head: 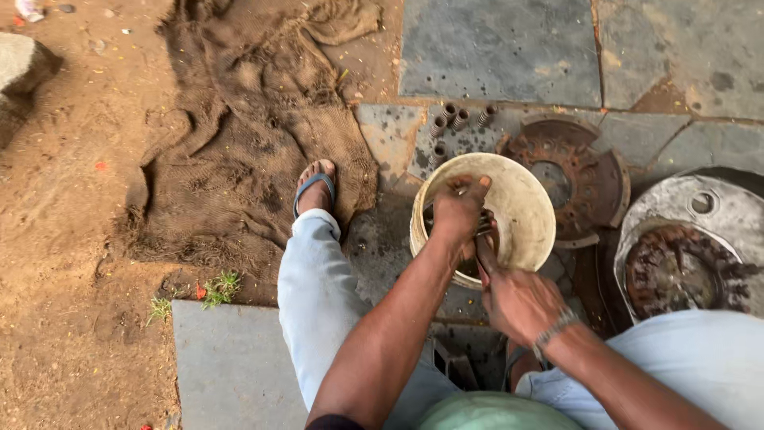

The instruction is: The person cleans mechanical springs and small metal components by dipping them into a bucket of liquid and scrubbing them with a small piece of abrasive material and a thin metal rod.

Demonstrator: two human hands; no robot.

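Two bare hands at work inside one pale plastic bucket [521,209], centre of the frame, standing on stone paving.

Left hand [459,211]: reaches down into the bucket from the lower centre, fingers curled shut around a small dark metal part [483,224] at the bucket's inner left side; exactly what the part is cannot be told.

Right hand [516,301]: at the bucket's near rim, just below the left hand, fingers closed and pointing into the bucket toward the same dark part; whether it grips it cannot be told. A metal bracelet [555,330] sits on the wrist.

Surroundings:
- Rusty round brake-type disc [585,179], flat on the paving, touching the bucket's right side.
- Grey metal pan [720,211] at the right edge, holding a second rusty round part [676,271].
- Five short threaded metal sleeves [459,121], clustered just above the bucket.
- Burlap sacking [255,119], crumpled, upper left to centre, over bare earth.
- Sandalled foot [315,185] and a pale trouser leg [318,295], left of the bucket.
- Grey stone slab [235,366], lower left.
- Small tuft of grass [219,289], beside the slab.
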